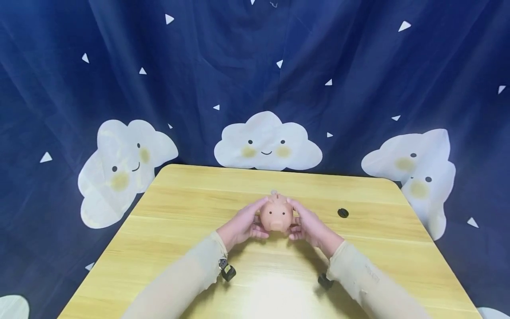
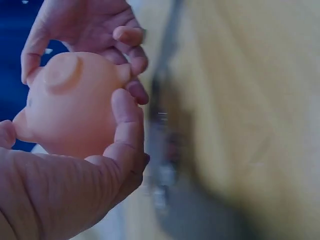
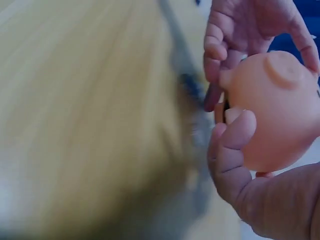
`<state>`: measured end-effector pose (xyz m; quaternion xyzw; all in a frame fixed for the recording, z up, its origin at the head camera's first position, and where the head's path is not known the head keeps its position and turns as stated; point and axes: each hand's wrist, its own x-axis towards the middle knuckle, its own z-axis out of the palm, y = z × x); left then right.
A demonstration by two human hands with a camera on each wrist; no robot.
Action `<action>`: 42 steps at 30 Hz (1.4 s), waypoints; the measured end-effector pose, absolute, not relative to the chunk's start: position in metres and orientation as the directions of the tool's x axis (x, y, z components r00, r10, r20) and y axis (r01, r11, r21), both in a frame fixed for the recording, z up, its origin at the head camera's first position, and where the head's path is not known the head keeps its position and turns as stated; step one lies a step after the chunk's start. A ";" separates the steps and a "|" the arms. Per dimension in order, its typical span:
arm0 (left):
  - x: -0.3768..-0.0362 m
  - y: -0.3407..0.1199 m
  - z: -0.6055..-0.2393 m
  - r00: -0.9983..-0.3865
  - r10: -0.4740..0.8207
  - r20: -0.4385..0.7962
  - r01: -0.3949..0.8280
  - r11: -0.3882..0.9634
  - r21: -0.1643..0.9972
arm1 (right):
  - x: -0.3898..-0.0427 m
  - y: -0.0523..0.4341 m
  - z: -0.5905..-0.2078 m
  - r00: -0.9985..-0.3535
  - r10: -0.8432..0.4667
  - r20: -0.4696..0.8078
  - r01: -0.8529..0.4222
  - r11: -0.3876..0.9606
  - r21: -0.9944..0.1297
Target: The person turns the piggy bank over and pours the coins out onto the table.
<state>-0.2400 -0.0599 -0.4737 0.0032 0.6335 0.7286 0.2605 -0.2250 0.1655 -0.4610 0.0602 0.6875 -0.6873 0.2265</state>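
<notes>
A pink piggy bank (image 1: 276,215) is held between both hands above the table, its snout facing me and the slot on its top showing. On its left side the left hand (image 1: 242,225) grips it, thumb up by the ear and fingers curled low around the body. My right hand (image 1: 314,227) holds the opposite side in the same way. In the right wrist view, a dark gap shows at the underside of the piggy bank (image 3: 275,115), between its feet. A small pale thing (image 1: 273,192) shows just behind its top.
On the wooden table (image 1: 191,195), to the right of the right hand, lies a small round black plug (image 1: 343,213). A dark blue curtain (image 1: 239,57) with clouds hangs behind the table's far edge. Small black devices sit at both wrists.
</notes>
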 end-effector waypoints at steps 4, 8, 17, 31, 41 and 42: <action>-0.235 -0.059 -0.445 -0.936 0.351 0.008 -0.040 -0.131 0.991 | -0.218 0.169 -0.436 -0.967 -0.256 0.005 -0.011 0.025 -1.000; -0.231 -0.059 -0.444 -0.932 0.319 0.171 0.122 -0.167 0.978 | -0.213 0.170 -0.432 -0.956 -0.232 0.178 -0.196 0.061 -0.979; -0.240 -0.059 -0.490 -0.903 0.372 -0.215 -0.270 -0.103 0.957 | -0.220 0.165 -0.471 -0.934 -0.206 -0.292 0.285 0.064 -0.956; -0.240 -0.057 -0.488 -0.880 0.359 -0.310 -0.356 -0.070 0.932 | -0.225 0.163 -0.470 -0.901 -0.197 -0.385 0.381 0.062 -0.923; -0.227 -0.056 -0.456 -0.955 0.286 0.080 0.042 -0.135 0.990 | -0.215 0.167 -0.443 -0.977 -0.207 0.043 -0.058 0.065 -0.996; -0.226 -0.057 -0.459 -0.953 0.298 0.047 0.006 -0.137 0.991 | -0.214 0.167 -0.445 -0.977 -0.215 0.005 -0.021 0.070 -0.997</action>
